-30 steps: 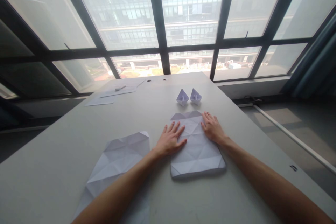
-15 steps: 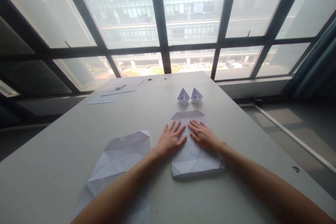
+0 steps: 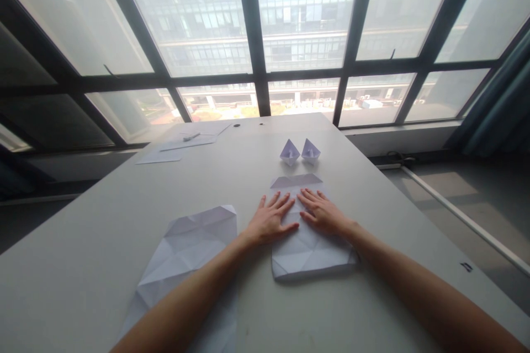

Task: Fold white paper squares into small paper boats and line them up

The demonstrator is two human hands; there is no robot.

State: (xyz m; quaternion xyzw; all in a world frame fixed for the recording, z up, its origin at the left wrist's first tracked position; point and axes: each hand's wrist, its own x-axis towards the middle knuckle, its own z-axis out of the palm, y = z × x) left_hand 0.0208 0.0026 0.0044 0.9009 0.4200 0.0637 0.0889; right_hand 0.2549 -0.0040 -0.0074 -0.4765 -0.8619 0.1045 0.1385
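A creased sheet of white paper [image 3: 311, 253] lies before me, its far edge folded over with slanted corners and its near edge lifted a little off the table. My left hand [image 3: 272, 218] rests flat on the left part of this sheet, fingers spread. On its right part lies my right hand [image 3: 322, 212], also flat with fingers stretched out, the fingertips of both hands close together. Neither hand grips anything. Just beyond the sheet stand two small folded paper boats [image 3: 289, 153], side by side.
A second creased paper sheet [image 3: 182, 253] lies at the left, partly under my left forearm. Farther back on the white table [image 3: 103, 231] are flat papers [image 3: 165, 155] with a small white object [image 3: 191, 137] on top. Large windows [image 3: 302, 11] rise behind the table.
The left thumb has shifted slightly toward me and to the right on the sheet. The sheet's near edge sits a touch farther right; the right hand has barely moved.
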